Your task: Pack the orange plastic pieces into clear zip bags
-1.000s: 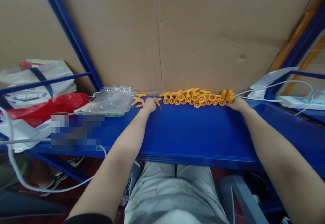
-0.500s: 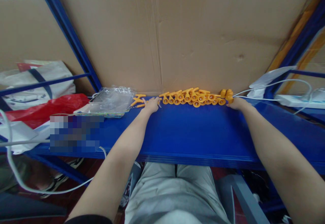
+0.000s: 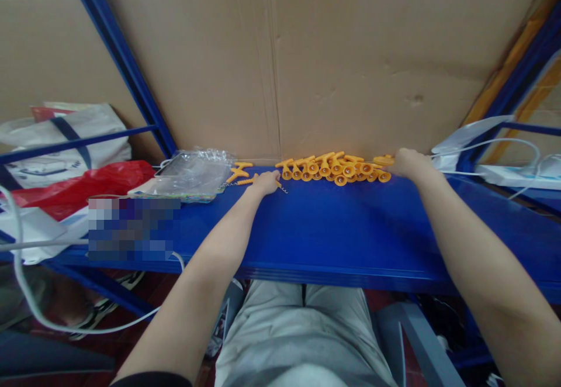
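My left hand (image 3: 266,183) is closed on a yellow-handled corkscrew (image 3: 283,189), whose metal spiral sticks out to the right over the blue shelf. Just left of it lie loose yellow corkscrew handles (image 3: 239,172), some with spirals showing. A stacked row of yellow corkscrews with bell-shaped cups (image 3: 339,168) rests against the cardboard, between my hands. At the row's right end, my right hand (image 3: 408,162) has its fingers closed around the end of a yellow corkscrew piece (image 3: 383,160). The fingertips of that hand are partly hidden.
A clear plastic-wrapped pack (image 3: 188,173) and a red bag (image 3: 105,182) sit at left. The cardboard wall (image 3: 350,71) backs the blue shelf (image 3: 333,229). White cables (image 3: 504,140) and a white power strip (image 3: 517,175) are at right.
My left hand has drawn slightly towards me and right, with the corkscrew's spiral now pointing right. My right hand has lifted and moved back, and the yellow piece at it now lies sideways.
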A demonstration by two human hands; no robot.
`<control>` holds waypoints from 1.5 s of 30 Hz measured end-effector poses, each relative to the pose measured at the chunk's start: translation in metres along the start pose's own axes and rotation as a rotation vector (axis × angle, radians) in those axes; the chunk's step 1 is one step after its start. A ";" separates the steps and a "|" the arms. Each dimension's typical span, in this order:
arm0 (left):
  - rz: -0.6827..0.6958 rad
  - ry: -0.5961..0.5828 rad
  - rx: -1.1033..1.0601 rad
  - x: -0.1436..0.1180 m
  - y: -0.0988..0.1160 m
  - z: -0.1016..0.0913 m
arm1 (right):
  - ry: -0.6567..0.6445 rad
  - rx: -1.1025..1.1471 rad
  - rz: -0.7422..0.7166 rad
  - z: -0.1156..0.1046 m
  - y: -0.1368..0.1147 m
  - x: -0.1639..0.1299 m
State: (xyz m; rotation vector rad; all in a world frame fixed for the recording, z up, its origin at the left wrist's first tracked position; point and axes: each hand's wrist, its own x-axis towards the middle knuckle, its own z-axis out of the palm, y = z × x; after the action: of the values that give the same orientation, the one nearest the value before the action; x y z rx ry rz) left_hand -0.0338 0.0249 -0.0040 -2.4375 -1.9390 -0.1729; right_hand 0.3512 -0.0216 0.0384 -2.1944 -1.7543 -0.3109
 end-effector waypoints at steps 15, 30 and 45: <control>0.032 0.273 -0.164 0.004 -0.002 -0.003 | -0.098 0.327 -0.496 0.003 -0.089 -0.047; 0.183 0.317 -0.210 -0.007 0.025 -0.006 | 0.028 0.476 -0.593 0.014 -0.104 -0.057; 0.255 0.357 -0.227 -0.012 0.034 -0.009 | 0.035 0.493 -0.560 0.012 -0.106 -0.059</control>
State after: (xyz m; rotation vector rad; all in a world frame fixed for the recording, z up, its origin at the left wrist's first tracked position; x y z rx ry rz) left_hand -0.0037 0.0043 0.0059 -2.5358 -1.5199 -0.7975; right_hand 0.2342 -0.0489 0.0176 -1.3364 -2.1221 -0.0250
